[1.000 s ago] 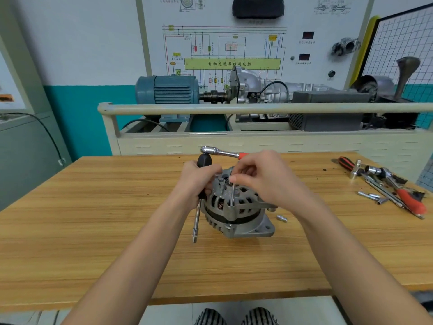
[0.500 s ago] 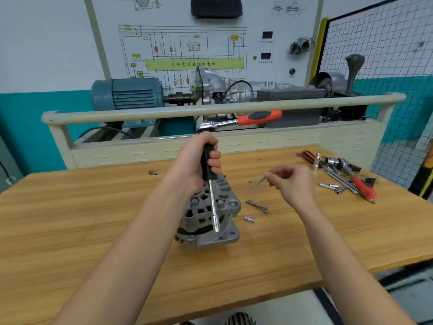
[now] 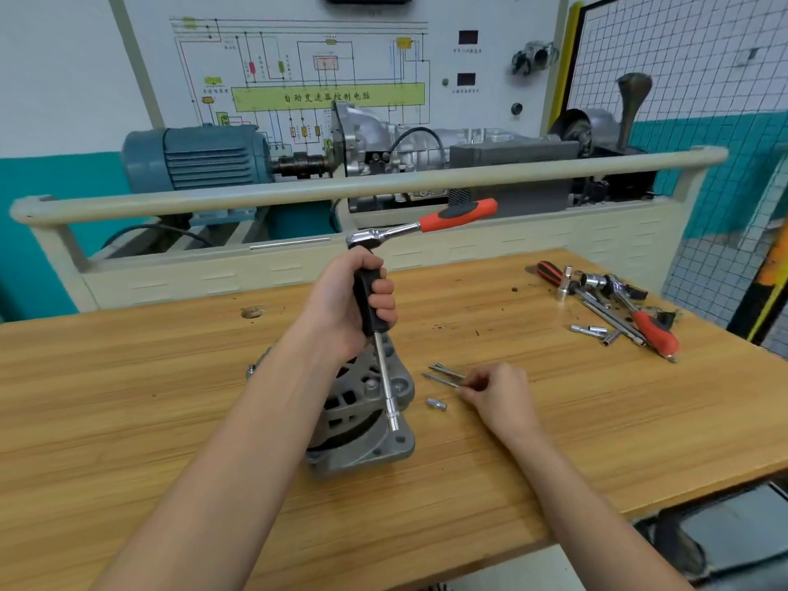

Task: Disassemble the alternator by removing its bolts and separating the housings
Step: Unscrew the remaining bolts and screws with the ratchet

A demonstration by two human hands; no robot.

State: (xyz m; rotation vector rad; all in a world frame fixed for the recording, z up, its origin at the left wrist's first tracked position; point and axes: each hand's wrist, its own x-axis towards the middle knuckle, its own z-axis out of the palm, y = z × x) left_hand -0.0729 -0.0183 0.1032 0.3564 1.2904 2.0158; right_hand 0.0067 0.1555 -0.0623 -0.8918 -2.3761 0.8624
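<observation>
- Gripping the black handle of a long steel nut-driver shaft [image 3: 386,377], the left hand [image 3: 345,309] has its fingers curled fully round it, holding the tool upright and slightly tilted above the alternator.
- A chrome ratchet wrench with an orange and black grip [image 3: 422,223] sits on the top of that black handle, its grip pointing up and to the right.
- The grey cast-metal alternator [image 3: 362,424] stands on the light wooden workbench [image 3: 128,420], just in front of the left forearm, which hides part of it; the socket end of the shaft is in front of its upper housing, near one ear.
- The right hand [image 3: 499,394] rests low on the bench just right of the alternator, fingertips pinching the end of a long thin steel bolt [image 3: 441,380] that lies on the wood.
- A second long bolt [image 3: 445,370] lies just beside the first, further back.
- A short silver socket piece [image 3: 436,404] lies on the bench between the alternator and the right hand.
- Well apart, at the far right of the bench, lies a heap of sockets, extension bars and red-handled tools [image 3: 618,309].
</observation>
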